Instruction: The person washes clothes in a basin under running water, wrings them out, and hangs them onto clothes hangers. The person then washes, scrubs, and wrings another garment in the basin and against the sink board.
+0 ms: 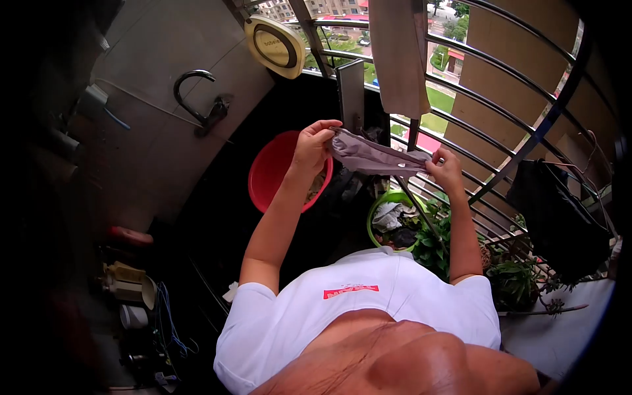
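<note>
Near centre frame, left hand [312,146] and right hand [447,172] grip opposite ends of greyish cloth [378,157] between pinched fingers [325,124], presumably to spread it.

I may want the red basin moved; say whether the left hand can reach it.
Probably not immediately: the left hand pinches the greyish cloth, though the red basin looks unobstructed along its left side.

A single head-worn view looks steeply down and forward, wide and bowed, with dark edges. The shirt [359,280], very near, sits around six o'clock; beyond it come the left hand [311,150] near twelve and the right hand [447,172] between two and three. Farther off are the tap [209,117] at ten and the railing [461,50] at two.
</note>
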Tool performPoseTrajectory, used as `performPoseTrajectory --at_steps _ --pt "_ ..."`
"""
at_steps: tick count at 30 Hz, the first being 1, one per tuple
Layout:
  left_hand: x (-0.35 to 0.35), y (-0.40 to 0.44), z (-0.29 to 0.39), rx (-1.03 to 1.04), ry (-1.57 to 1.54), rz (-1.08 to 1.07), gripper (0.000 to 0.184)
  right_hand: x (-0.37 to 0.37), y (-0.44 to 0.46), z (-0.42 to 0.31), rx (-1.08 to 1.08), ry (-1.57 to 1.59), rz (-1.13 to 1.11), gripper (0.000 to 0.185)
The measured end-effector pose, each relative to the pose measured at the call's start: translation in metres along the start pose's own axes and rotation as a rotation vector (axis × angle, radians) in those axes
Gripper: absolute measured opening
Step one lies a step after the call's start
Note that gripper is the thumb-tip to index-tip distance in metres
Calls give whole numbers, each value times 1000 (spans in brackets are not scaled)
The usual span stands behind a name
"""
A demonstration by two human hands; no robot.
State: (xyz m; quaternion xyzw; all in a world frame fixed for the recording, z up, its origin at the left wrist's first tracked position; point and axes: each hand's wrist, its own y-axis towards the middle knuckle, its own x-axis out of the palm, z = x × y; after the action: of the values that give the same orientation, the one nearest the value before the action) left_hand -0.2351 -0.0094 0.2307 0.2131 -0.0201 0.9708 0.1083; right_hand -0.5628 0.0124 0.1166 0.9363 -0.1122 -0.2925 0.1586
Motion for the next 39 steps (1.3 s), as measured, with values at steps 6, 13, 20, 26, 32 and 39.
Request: performPoseTrajectory --at_steps 6,13,20,26,32,39 --pt "27 -2 -4 543 1508 49 23 -71 -51 1 309 169 337 19" --pt "34 2 -18 362 1429 -190 18 -117 -153 -29 298 76 545 20" --pt "39 -42 -85 173 959 -388 16 -79 -285 -81 360 -139 850 21" --pt "38 -104 -189 -19 944 -642 17 -51 -416 -97 505 -480 648 20" --pt "77 -151 -215 -606 276 -519 27 -69 -508 -126 650 -326 763 19" --pt "137 -216 -267 -974 23 -476 30 -53 -630 -173 793 -411 889 19"
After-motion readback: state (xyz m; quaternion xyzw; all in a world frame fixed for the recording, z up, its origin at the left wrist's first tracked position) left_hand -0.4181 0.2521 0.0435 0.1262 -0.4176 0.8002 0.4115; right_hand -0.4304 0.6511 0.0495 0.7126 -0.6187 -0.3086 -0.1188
